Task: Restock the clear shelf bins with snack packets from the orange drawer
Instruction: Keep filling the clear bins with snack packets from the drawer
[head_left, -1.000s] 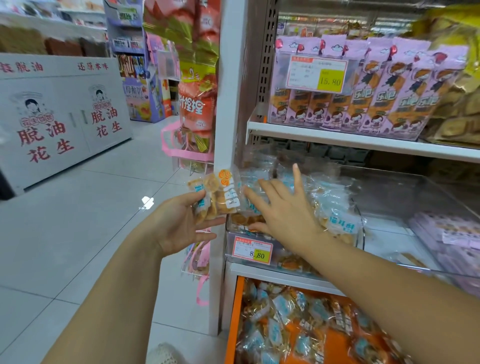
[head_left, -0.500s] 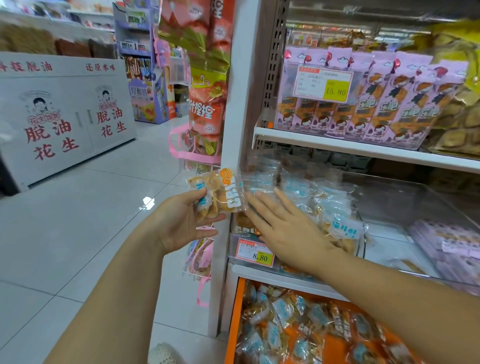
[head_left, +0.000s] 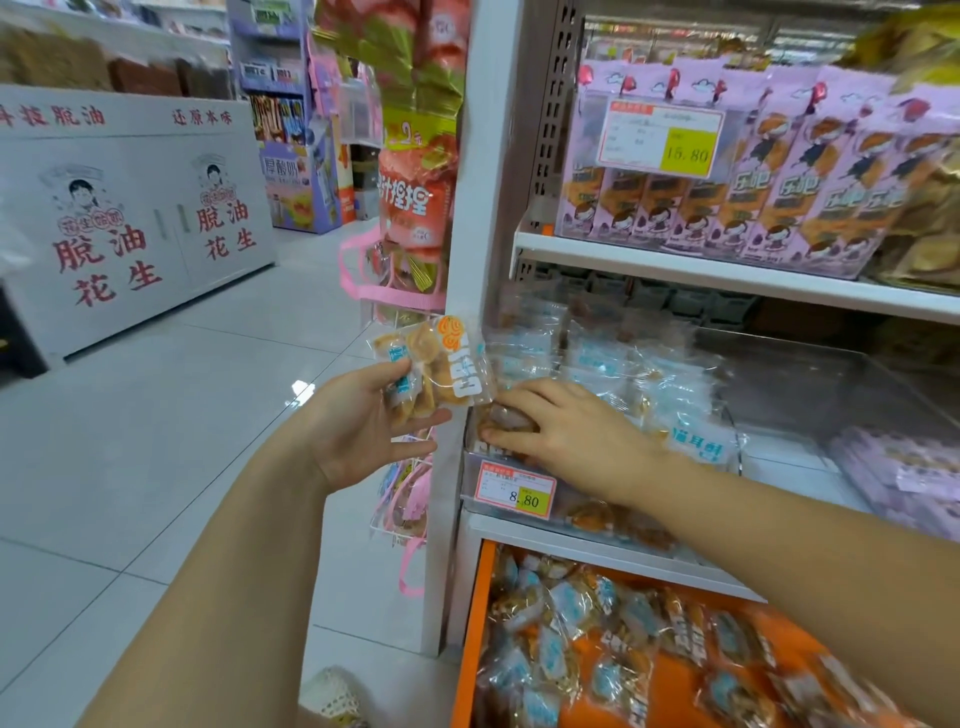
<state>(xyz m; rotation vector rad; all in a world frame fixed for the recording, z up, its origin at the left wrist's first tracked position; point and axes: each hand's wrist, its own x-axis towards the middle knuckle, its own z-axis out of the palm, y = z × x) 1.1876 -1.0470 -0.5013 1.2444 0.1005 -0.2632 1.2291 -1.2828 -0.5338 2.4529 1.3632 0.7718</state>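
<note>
Several snack packets (head_left: 439, 371) stand fanned in your left hand (head_left: 358, 423), held out in front of the white shelf post (head_left: 480, 208), just left of the clear bin (head_left: 727, 415). Your thumb presses on their front faces and your fingers curl behind them, so the grip is firm. The long axis of the frontmost packet runs nearly upright, its top leaning a little to the left; the end with the orange swirl points up and the white lettering runs down towards your palm.

Your right hand (head_left: 563, 426) reaches across into the front left corner of the clear bin, knuckles up, fingers pointing left. Fingers and thumb curl round a brown packet (head_left: 506, 418) there; it is mostly covered, so you cannot tell which way its long axis lies. The bin behind your hand is heaped with pale blue packets (head_left: 644, 374), lying at mixed angles. A price tag (head_left: 517, 489) reading 8.80 is fixed to the bin's front, just under your right wrist.

Below the shelf, the orange drawer (head_left: 470, 623) stands pulled out, with more packets (head_left: 597, 654) lying loose in it. On the shelf above, pink upright bags (head_left: 769, 197) stand in a row behind a 15.80 tag (head_left: 662, 140).
</note>
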